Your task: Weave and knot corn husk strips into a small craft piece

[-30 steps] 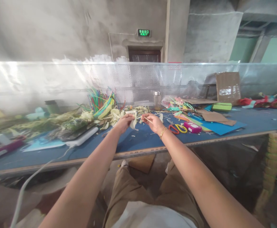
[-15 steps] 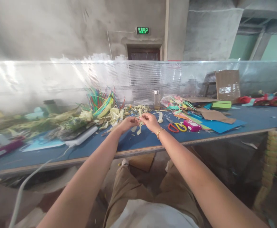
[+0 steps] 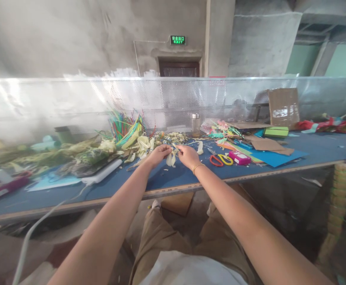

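Observation:
Both hands meet over the blue tabletop, fingertips pinched close together. My left hand (image 3: 160, 155) and my right hand (image 3: 187, 155) are closed on a thin pale strip (image 3: 174, 146), husk-like, whose tip shows in the small gap between them. Its exact shape is mostly hidden by the fingers. Just below the fingertips are pale, petal-like pieces (image 3: 171, 159); whether they hang from the strip or lie on the table I cannot tell. Another curled pale piece (image 3: 200, 147) lies right of my right hand. Scissors (image 3: 221, 160) with red and yellow handles rest farther right.
Behind the hands are a heap of pale scraps (image 3: 145, 143), a bundle of coloured strips (image 3: 127, 128) and a lidded bottle (image 3: 196, 126). A pink box (image 3: 240, 157) and blue sheets (image 3: 276, 157) lie right. A white power strip (image 3: 106, 171) with its cord lies left.
The upright pale strip between my fingertips has dropped lower and shows less. My right hand has turned slightly, its fingers now lower, and the pale pieces beneath have shifted.

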Available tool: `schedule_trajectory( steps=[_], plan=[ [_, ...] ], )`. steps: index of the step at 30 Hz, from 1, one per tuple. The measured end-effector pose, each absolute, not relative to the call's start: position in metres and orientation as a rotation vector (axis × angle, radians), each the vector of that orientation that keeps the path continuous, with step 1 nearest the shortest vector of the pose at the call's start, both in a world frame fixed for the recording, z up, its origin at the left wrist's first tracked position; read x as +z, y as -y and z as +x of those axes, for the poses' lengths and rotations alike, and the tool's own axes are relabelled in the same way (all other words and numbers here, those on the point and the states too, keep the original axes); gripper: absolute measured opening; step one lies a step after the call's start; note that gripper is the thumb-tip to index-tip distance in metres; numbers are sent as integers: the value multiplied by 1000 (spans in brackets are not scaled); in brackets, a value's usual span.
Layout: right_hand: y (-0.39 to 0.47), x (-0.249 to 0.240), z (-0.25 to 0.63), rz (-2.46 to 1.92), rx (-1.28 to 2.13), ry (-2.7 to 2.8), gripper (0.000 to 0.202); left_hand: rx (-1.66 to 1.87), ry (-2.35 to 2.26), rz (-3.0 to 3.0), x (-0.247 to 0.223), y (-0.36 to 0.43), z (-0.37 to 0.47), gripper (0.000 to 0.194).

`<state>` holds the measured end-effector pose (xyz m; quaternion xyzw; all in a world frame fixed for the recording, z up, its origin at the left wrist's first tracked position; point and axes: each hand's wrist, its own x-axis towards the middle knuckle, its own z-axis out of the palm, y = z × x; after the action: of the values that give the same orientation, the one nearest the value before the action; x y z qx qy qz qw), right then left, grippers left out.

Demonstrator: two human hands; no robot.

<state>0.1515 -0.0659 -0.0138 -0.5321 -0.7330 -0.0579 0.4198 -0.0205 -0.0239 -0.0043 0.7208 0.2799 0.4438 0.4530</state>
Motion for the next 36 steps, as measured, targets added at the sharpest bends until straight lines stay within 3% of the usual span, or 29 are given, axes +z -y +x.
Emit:
schedule_trajectory(
  steps=[17,36],
  plan=[
    [80,-6,148,-1587,-209,1921,37,1196,-806,1911,-3,23,-20,24],
    [75,-8,151,-1495,-200,1901,31,1155,-802,1892,-2,24,-19,30]
  ],
)
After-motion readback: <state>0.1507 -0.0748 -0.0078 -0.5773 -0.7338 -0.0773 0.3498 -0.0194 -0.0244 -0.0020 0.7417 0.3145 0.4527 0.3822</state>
